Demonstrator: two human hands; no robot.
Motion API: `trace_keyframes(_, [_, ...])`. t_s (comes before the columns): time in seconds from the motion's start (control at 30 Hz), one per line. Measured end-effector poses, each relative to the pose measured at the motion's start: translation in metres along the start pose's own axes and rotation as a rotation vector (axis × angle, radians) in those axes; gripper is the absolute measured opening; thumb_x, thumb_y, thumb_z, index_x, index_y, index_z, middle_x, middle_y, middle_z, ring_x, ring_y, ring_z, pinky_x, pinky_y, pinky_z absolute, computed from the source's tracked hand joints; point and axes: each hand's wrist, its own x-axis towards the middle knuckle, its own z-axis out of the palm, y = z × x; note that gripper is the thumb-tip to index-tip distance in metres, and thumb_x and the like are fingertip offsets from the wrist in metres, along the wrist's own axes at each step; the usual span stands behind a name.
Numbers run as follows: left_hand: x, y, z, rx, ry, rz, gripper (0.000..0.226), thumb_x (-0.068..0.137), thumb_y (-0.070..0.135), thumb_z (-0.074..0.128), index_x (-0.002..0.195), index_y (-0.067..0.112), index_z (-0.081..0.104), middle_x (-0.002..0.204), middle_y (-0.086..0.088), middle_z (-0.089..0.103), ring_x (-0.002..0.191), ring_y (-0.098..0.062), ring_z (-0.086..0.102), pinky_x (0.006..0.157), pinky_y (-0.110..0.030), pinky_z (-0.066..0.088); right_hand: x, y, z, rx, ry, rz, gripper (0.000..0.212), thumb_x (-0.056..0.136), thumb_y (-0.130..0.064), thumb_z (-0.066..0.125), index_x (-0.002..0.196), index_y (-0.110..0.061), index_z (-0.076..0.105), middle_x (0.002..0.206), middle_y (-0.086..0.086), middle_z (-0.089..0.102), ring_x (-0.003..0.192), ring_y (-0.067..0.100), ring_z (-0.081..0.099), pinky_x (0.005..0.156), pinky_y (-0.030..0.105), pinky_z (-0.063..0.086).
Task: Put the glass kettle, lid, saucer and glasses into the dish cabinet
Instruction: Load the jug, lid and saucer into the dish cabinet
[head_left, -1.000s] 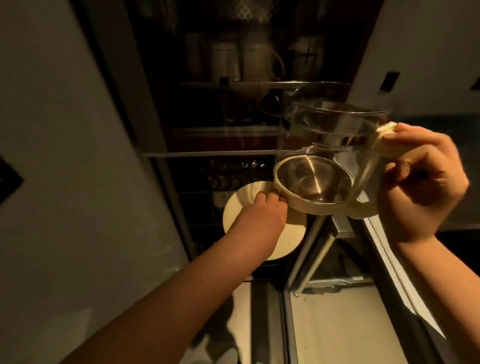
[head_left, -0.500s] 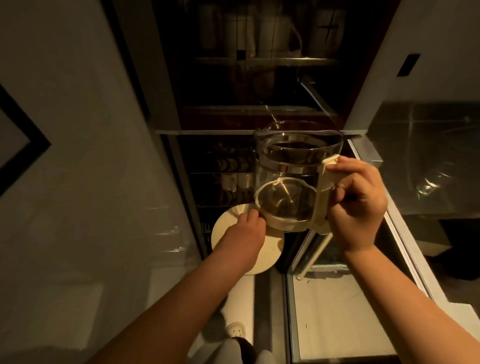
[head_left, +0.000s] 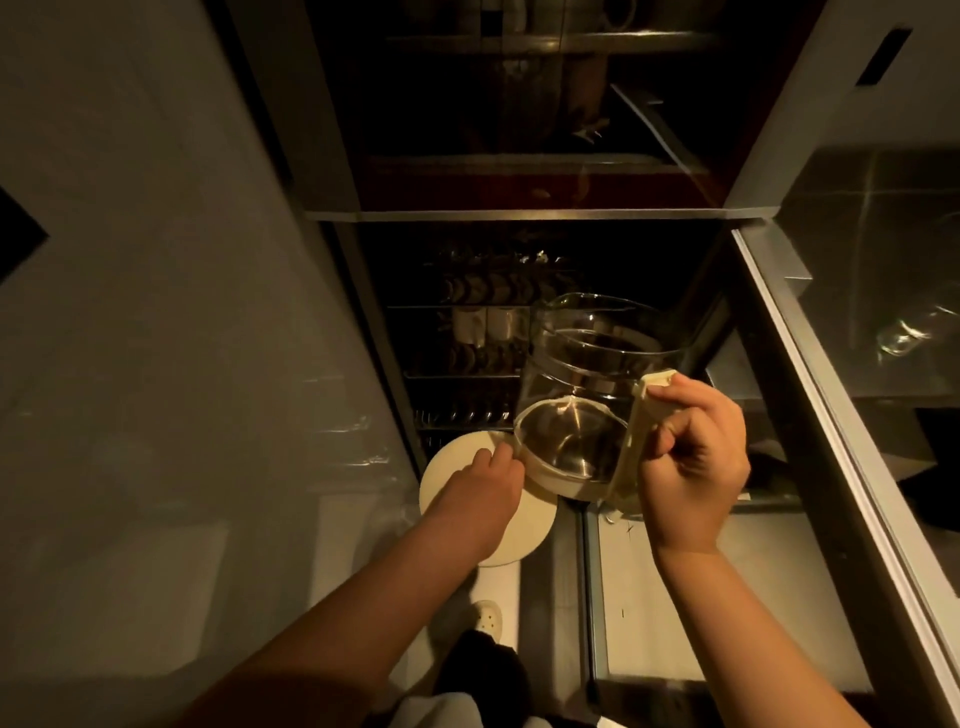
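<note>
Two hands hold as half a second ago, now lower against the cabinet | right hand fingers curled round the kettle handle, kettle tilted, clear of the shelf edge | left hand grips the saucer beside the kettle's base, fingers hidden | dark racks behind, door open at right.
</note>
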Motion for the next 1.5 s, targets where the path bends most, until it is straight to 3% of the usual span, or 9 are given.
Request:
trace_keyframes(0.23, [0.002, 0.003, 0.025, 0.057, -0.108, 0.038, 0.063, 0.073, -0.004, 0.063, 0.128, 0.009, 0.036, 0.131, -0.012, 0.032, 0.113, -0.028, 0.038, 0.074, -0.033, 0.039, -0.024, 0.017, -0.003, -0.037, -0.069, 0.041, 0.020, 0.077, 0.002, 0.052, 0.067, -0.015, 0.051, 0.104, -0.018, 0.056, 0.113, 0.006, 0.052, 0.098, 0.032, 0.042])
trace_keyframes(0.63, [0.016, 0.008, 0.041, 0.101, -0.158, 0.090, 0.061, 0.074, -0.001, 0.064, 0.128, 0.007, 0.036, 0.130, -0.014, 0.034, 0.114, -0.030, 0.038, 0.079, -0.037, 0.043, -0.037, 0.034, -0.005, -0.101, -0.071, 0.118, 0.017, 0.078, -0.003, 0.051, 0.063, -0.011, 0.053, 0.097, -0.007, 0.060, 0.112, 0.006, 0.052, 0.098, 0.020, 0.037])
trace_keyframes(1.07, [0.037, 0.001, 0.040, 0.093, -0.158, 0.106, 0.064, 0.073, -0.001, 0.066, 0.128, 0.009, 0.037, 0.130, -0.013, 0.034, 0.113, -0.029, 0.039, 0.080, -0.035, 0.043, -0.025, 0.041, 0.005, -0.118, -0.061, 0.117, 0.017, 0.079, -0.005, 0.050, 0.065, -0.013, 0.053, 0.098, -0.007, 0.060, 0.111, 0.009, 0.053, 0.099, 0.021, 0.038])
trace_keyframes(1.3, [0.059, -0.026, 0.057, 0.066, -0.209, 0.051, 0.059, 0.076, -0.003, 0.059, 0.129, 0.009, 0.036, 0.132, -0.013, 0.031, 0.116, -0.030, 0.036, 0.080, -0.037, 0.042, -0.028, 0.053, 0.016, -0.112, -0.069, 0.158, 0.019, 0.078, -0.005, 0.049, 0.065, -0.018, 0.050, 0.098, -0.010, 0.060, 0.111, 0.007, 0.052, 0.097, 0.021, 0.039])
trace_keyframes(1.5, [0.111, -0.068, 0.057, 0.071, -0.221, -0.060, 0.066, 0.077, 0.000, 0.062, 0.135, 0.009, 0.031, 0.138, -0.014, 0.026, 0.123, -0.032, 0.032, 0.086, -0.041, 0.044, -0.030, 0.073, 0.036, -0.145, -0.123, 0.192, 0.017, 0.078, -0.005, 0.048, 0.062, -0.011, 0.053, 0.096, -0.003, 0.062, 0.109, 0.012, 0.053, 0.099, 0.019, 0.037])
